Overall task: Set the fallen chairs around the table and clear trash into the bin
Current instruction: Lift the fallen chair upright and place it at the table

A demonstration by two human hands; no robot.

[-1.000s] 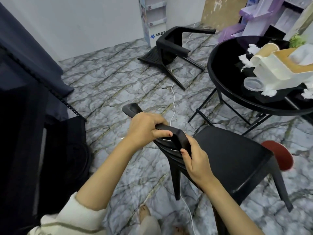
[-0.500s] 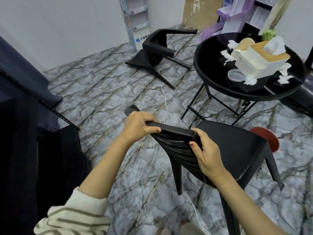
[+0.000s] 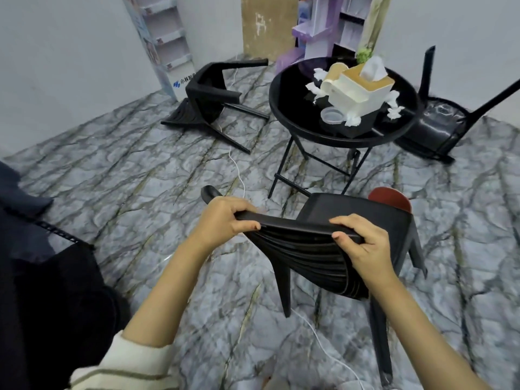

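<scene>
Both hands grip the top rail of a black plastic chair's (image 3: 363, 218) backrest; my left hand (image 3: 225, 220) holds its left end, my right hand (image 3: 363, 246) its right end. The chair stands upright, its seat facing the round black table (image 3: 295, 119). On the table lie crumpled white tissues (image 3: 318, 88), a paper cup (image 3: 336, 71), a clear lid (image 3: 332, 115) and a tissue box (image 3: 363, 85). A second black chair (image 3: 213, 94) lies tipped over on the floor at the far left of the table. A third chair (image 3: 439, 128) lies fallen at the table's right.
A red round object (image 3: 391, 197) sits on the floor beyond the held chair. A white cable (image 3: 239, 170) runs across the marble-patterned floor and under the chair. A white shelf stand (image 3: 166, 43), a cardboard sheet (image 3: 267, 26) and purple shelving (image 3: 312, 32) line the far wall. Dark furniture fills the left edge.
The chair has swung round and shifted right, its backrest now broadside to me. The view has lifted, showing the whole table and the third fallen chair.
</scene>
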